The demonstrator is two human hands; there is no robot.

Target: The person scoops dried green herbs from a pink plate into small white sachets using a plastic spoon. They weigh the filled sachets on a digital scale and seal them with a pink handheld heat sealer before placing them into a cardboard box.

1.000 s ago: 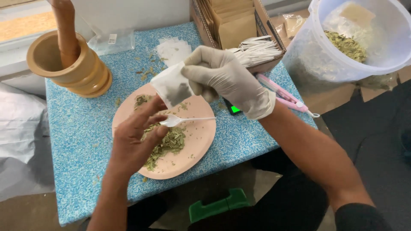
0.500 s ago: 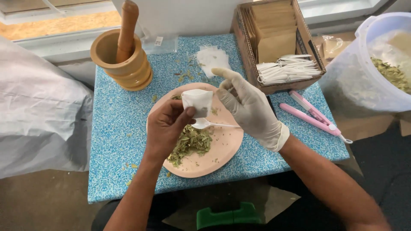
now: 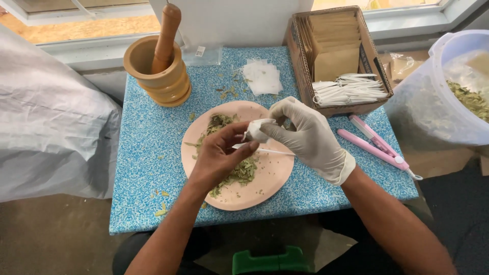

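Observation:
My bare left hand [image 3: 219,158] and my right hand [image 3: 305,137], in a white glove, meet over a pink plate [image 3: 265,186]. Both pinch a small white filter bag [image 3: 256,130], now scrunched between the fingertips. A thin white spoon [image 3: 272,151] pokes out from my left hand across the plate. Dried green leaves [image 3: 239,173] lie heaped on the plate under my left hand. The plate rests on a blue speckled table [image 3: 147,153].
A wooden mortar with pestle [image 3: 159,66] stands at the back left. Loose white bags [image 3: 262,76] lie behind the plate. A cardboard box [image 3: 336,56] holds brown sachets and white spoons. A pink sealer tool [image 3: 379,147] lies right; a plastic tub of leaves [image 3: 448,91] stands beyond.
The bag was held open and flat by both hands; now it is bunched smaller between the fingertips. The view has shifted so the table sits more centred.

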